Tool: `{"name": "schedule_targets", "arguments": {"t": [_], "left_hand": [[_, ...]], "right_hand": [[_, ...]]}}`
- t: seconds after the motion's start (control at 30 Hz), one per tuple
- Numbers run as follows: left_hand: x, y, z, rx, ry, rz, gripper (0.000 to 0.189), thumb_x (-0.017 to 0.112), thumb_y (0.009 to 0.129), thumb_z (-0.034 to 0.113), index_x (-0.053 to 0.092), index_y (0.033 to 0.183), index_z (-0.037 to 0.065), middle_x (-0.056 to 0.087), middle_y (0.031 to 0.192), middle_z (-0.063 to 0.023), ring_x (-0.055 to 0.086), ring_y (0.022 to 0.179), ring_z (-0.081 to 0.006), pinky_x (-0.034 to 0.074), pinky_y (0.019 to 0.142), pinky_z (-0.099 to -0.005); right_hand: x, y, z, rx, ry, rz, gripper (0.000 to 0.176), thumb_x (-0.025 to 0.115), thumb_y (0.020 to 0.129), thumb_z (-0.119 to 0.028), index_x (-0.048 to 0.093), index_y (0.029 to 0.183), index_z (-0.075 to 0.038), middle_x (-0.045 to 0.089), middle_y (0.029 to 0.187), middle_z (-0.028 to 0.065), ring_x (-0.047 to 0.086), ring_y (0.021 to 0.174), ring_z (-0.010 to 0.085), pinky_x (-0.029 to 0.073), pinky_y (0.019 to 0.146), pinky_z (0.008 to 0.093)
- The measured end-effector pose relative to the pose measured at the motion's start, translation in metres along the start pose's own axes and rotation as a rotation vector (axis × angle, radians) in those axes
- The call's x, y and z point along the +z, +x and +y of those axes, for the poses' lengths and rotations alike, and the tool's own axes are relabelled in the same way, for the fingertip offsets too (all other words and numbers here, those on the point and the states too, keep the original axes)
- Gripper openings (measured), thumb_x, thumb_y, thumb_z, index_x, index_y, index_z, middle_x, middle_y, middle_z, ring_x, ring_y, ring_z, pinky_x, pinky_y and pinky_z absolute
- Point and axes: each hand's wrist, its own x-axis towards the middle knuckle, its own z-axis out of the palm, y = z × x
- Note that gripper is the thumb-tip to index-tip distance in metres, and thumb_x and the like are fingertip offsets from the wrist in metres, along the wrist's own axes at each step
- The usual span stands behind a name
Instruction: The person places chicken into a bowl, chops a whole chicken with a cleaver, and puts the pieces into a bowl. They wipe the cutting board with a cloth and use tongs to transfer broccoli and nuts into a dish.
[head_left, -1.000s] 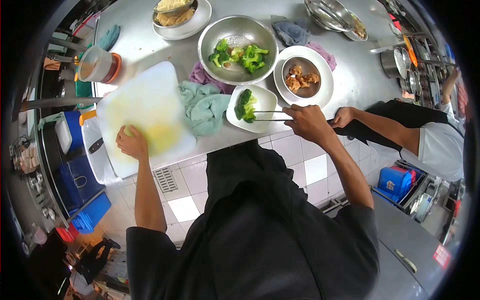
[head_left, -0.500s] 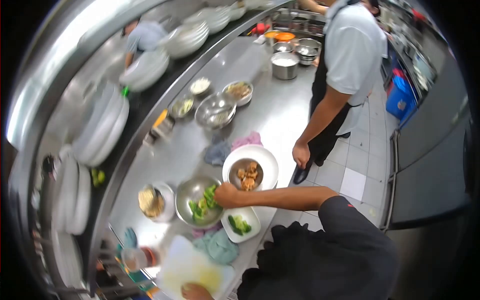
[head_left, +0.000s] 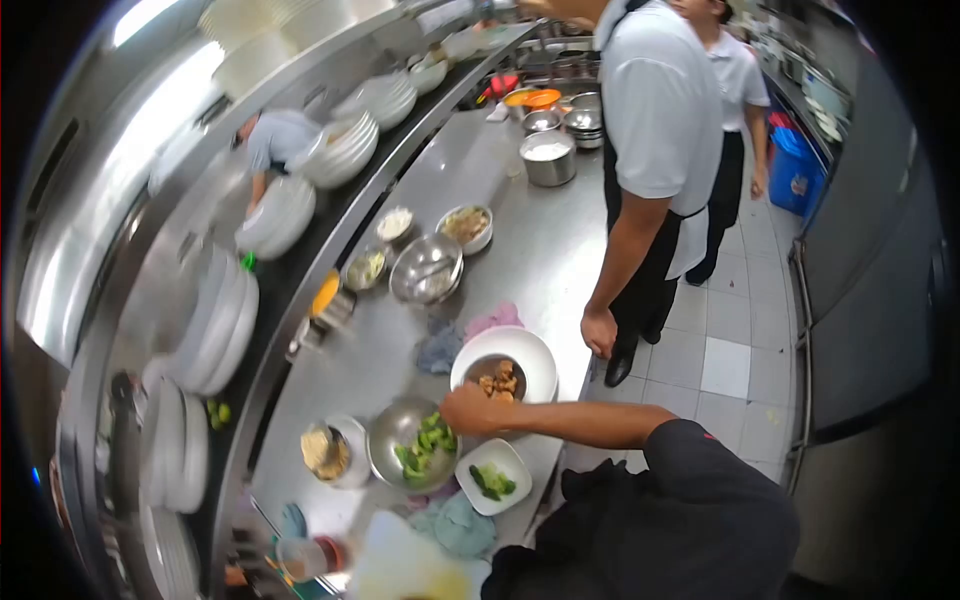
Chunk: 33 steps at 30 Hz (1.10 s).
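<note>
My right hand (head_left: 474,411) is closed between a steel bowl (head_left: 384,462) of green broccoli (head_left: 430,441) and a smaller bowl of brown chunks (head_left: 502,383). What its fingers hold, if anything, is hidden. The smaller bowl rests on a round white plate (head_left: 540,360). Nearest me, a square white dish (head_left: 518,498) holds green pieces. Beside the broccoli bowl stands a container of pale food (head_left: 325,453) on a white plate. My left hand is out of view.
Crumpled cloths (head_left: 458,525), a cutting board (head_left: 385,550) and a red-topped container (head_left: 310,556) lie near the bottom. Further up the steel counter (head_left: 500,240) are several food bowls. Plate stacks line the shelf. A co-worker in white (head_left: 655,120) stands beside the counter, another person behind.
The view has shifted, and my left hand has left it at the bottom. My right hand stays near the broccoli bowl's rim. The person behind the co-worker shows more fully.
</note>
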Motion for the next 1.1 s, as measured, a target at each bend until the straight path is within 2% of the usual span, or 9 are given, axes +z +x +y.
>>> {"name": "schedule_targets", "arguments": {"t": [0.07, 0.1, 0.2, 0.37, 0.53, 0.7, 0.8, 0.93, 1.1], "left_hand": [[0.049, -0.032, -0.038, -0.129, -0.177, -0.114, 0.048, 0.050, 0.098, 0.043, 0.059, 0.116, 0.000, 0.061, 0.111, -0.0201, 0.058, 0.102, -0.0386, 0.049, 0.085, -0.0488], [0.043, -0.041, -0.028, -0.253, -0.016, -0.092, 0.048, 0.053, 0.098, 0.043, 0.059, 0.114, -0.001, 0.061, 0.110, -0.0202, 0.059, 0.100, -0.0391, 0.049, 0.083, -0.0484], [0.031, -0.032, -0.018, -0.171, -0.079, 0.000, 0.043, 0.056, 0.097, 0.035, 0.062, 0.108, -0.006, 0.063, 0.103, -0.0225, 0.059, 0.098, -0.0384, 0.047, 0.089, -0.0485], [-0.020, 0.020, 0.034, -0.567, 0.101, -0.338, 0.032, 0.060, 0.092, 0.032, 0.061, 0.117, 0.013, 0.059, 0.114, -0.0143, 0.057, 0.106, -0.0345, 0.047, 0.087, -0.0491], [-0.022, 0.021, 0.038, -0.607, 0.153, -0.401, 0.032, 0.060, 0.092, 0.034, 0.059, 0.120, 0.018, 0.055, 0.118, -0.0092, 0.053, 0.113, -0.0304, 0.045, 0.090, -0.0468], [-0.020, 0.021, 0.035, -0.605, 0.127, -0.393, 0.031, 0.059, 0.093, 0.035, 0.059, 0.119, 0.018, 0.055, 0.120, -0.0090, 0.052, 0.113, -0.0297, 0.043, 0.091, -0.0459], [-0.021, 0.021, 0.035, -0.597, 0.122, -0.387, 0.033, 0.059, 0.093, 0.036, 0.059, 0.120, 0.017, 0.055, 0.120, -0.0093, 0.052, 0.113, -0.0301, 0.043, 0.091, -0.0460], [-0.019, 0.019, 0.036, -0.603, 0.122, -0.390, 0.034, 0.059, 0.093, 0.037, 0.059, 0.121, 0.017, 0.054, 0.119, -0.0099, 0.052, 0.112, -0.0306, 0.043, 0.092, -0.0464], [-0.019, 0.021, 0.036, -0.593, 0.149, -0.395, 0.035, 0.060, 0.092, 0.037, 0.059, 0.121, 0.017, 0.055, 0.119, -0.0101, 0.052, 0.112, -0.0310, 0.043, 0.092, -0.0461]], "right_hand": [[-0.017, -0.002, 0.004, -0.036, -0.031, 0.065, 0.018, 0.062, 0.073, -0.019, 0.072, 0.072, -0.005, 0.070, 0.074, 0.0170, 0.070, 0.068, 0.0329, 0.055, 0.058, 0.0449], [-0.033, -0.005, 0.002, -0.038, -0.066, 0.052, 0.017, 0.062, 0.073, -0.019, 0.072, 0.072, -0.005, 0.069, 0.073, 0.0168, 0.070, 0.068, 0.0331, 0.055, 0.058, 0.0443], [-0.022, -0.004, 0.026, -0.185, -0.055, 0.169, 0.011, 0.061, 0.075, -0.013, 0.070, 0.077, -0.007, 0.069, 0.076, 0.0161, 0.069, 0.068, 0.0340, 0.055, 0.060, 0.0426], [-0.039, 0.009, 0.000, -0.249, -0.174, -0.046, 0.014, 0.062, 0.077, -0.016, 0.070, 0.082, -0.005, 0.069, 0.075, 0.0177, 0.069, 0.069, 0.0347, 0.054, 0.063, 0.0454], [-0.012, 0.022, -0.015, -0.461, -0.255, -0.001, 0.023, 0.062, 0.081, -0.014, 0.064, 0.101, -0.003, 0.067, 0.089, 0.0148, 0.067, 0.066, 0.0326, 0.052, 0.057, 0.0435], [0.003, 0.054, -0.012, -0.524, -0.486, -0.087, 0.015, 0.060, 0.082, -0.016, 0.068, 0.087, -0.005, 0.069, 0.083, 0.0130, 0.070, 0.074, 0.0285, 0.054, 0.061, 0.0394], [-0.012, 0.052, -0.002, -0.486, -0.376, -0.134, 0.017, 0.062, 0.083, -0.019, 0.069, 0.089, -0.004, 0.068, 0.078, 0.0145, 0.069, 0.071, 0.0304, 0.054, 0.062, 0.0416], [-0.077, -0.014, -0.024, -0.190, -0.007, -0.115, 0.019, 0.063, 0.087, -0.027, 0.071, 0.098, -0.013, 0.069, 0.080, 0.0157, 0.067, 0.069, 0.0355, 0.052, 0.062, 0.0468], [-0.059, -0.094, -0.005, -0.046, -0.123, -0.299, 0.027, 0.066, 0.087, -0.029, 0.068, 0.109, -0.014, 0.069, 0.082, 0.0135, 0.067, 0.071, 0.0356, 0.052, 0.064, 0.0481]]}}
